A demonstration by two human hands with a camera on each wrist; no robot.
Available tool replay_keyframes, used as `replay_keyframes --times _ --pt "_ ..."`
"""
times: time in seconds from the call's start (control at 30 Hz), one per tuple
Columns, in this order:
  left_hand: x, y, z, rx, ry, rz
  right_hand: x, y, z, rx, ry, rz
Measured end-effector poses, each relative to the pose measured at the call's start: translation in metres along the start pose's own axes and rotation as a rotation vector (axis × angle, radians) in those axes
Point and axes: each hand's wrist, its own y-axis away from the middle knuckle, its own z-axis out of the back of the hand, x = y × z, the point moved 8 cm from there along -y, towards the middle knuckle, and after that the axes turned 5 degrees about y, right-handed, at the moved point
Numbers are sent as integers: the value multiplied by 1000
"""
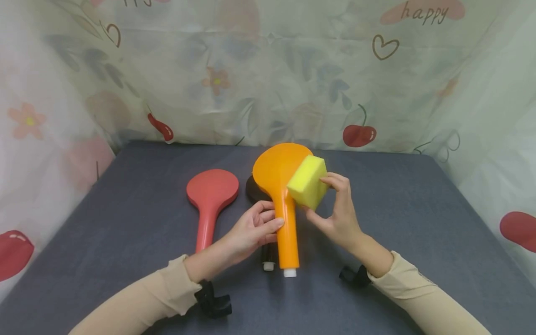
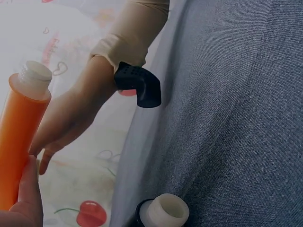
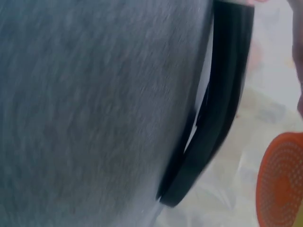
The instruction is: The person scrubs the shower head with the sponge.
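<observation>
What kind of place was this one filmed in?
Probably a small staged recording booth rather than a lived-in room: a patterned cloth backdrop encloses the back and both sides, a dark blue-grey tabletop fills the middle, and black fittings sit at both wrists.

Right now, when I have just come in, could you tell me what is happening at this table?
A person's left hand grips an orange shower head by its handle, above the table. The right hand pinches a yellow sponge close to it; whether they touch is unclear. A red shower head and a partly hidden black one lie on the table.
</observation>
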Motion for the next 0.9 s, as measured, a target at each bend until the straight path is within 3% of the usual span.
replay_keyframes --times 0.23,0.37,0.47,0.53,0.77,0.9 --pt "-1 0 -4 37 28 -3 -28 -9 12 -77 -50 -121" --pt "-1 0 -6 50 32 -3 -31 -15 16 -95 -87 -215" --pt "-1 0 -6 51 33 -3 -29 -15 15 -110 -94 -228" --pt "-1 0 -5 51 33 -4 -33 -10 11 -116 -95 -196" --pt "-2 -1 -1 23 20 -15 -9 -2 1 -76 -53 -3" --pt "-2 -1 0 20 29 -16 -8 -1 -1 -59 -28 27"
